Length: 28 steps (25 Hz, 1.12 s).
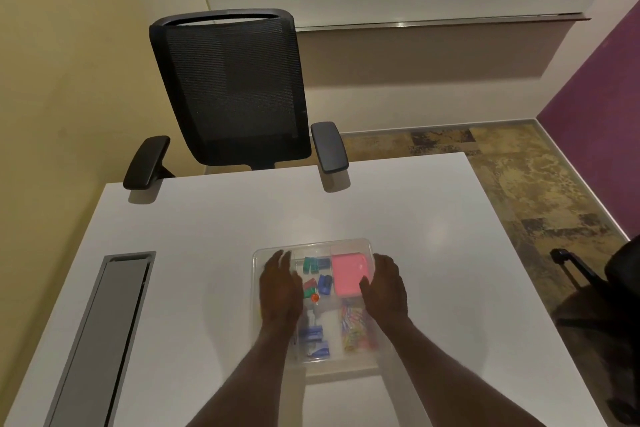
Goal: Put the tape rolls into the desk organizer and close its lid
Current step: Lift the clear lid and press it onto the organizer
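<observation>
On the white desk (214, 225), the clear desk organizer (313, 246) sits between both hands: left hand (280, 288) flat over its left side, right hand (384, 288) at its right edge, fingers spread, neither gripping anything.

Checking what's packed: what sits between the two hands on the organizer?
In the head view, between the left hand and right hand, the clear organizer shows small green and blue items and a pink block.

Dim, warm, soft-focus picture; overhead glare on the table (381, 218); edges bend.
</observation>
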{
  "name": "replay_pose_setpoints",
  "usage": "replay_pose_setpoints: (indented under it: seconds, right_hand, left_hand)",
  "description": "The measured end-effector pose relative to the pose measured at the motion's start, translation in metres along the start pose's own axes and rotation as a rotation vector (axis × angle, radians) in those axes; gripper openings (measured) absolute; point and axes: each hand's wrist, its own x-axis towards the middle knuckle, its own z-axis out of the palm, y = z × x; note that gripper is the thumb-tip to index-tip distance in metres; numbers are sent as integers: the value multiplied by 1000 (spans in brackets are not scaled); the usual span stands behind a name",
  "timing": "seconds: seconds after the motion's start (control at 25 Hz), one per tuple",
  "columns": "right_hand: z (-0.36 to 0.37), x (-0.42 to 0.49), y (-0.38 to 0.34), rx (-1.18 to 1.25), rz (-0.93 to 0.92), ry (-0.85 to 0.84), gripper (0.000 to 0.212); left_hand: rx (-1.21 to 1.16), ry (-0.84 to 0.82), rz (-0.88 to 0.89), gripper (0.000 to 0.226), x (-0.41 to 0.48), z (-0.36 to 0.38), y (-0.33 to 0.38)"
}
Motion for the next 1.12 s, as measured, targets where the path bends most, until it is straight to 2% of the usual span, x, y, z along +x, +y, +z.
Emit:
replay_pose_setpoints:
  seconds: [0.08, 0.2, 0.44, 0.72, 0.88, 1.0, 1.12]
  right_hand:
    - [1, 5, 0, -138, -128, -45, 67]
    - [3, 15, -2, -278, -249, -87, 73]
    - [8, 27, -22, -403, -273, -188, 65]
    - [11, 30, -16, -436, -263, -216, 71]
    - [20, 36, -16, -393, -246, -219, 69]
    - [28, 36, -17, -396, -222, -222, 71]
    - [30, 36, -15, -399, -219, -247, 82]
  left_hand:
    - [113, -126, 142, 56, 6, 21, 23]
    - [300, -260, 317, 57, 17, 49, 48]
    - [464, -434, 308, 64, 30, 75, 68]
    - [462, -475, 279, 64, 30, 84, 65]
    - [447, -469, 320, 63, 30, 78, 61]
    - [428, -390, 335, 59, 24, 65, 47]
    - [448, -306, 235, 66, 23, 42, 14]
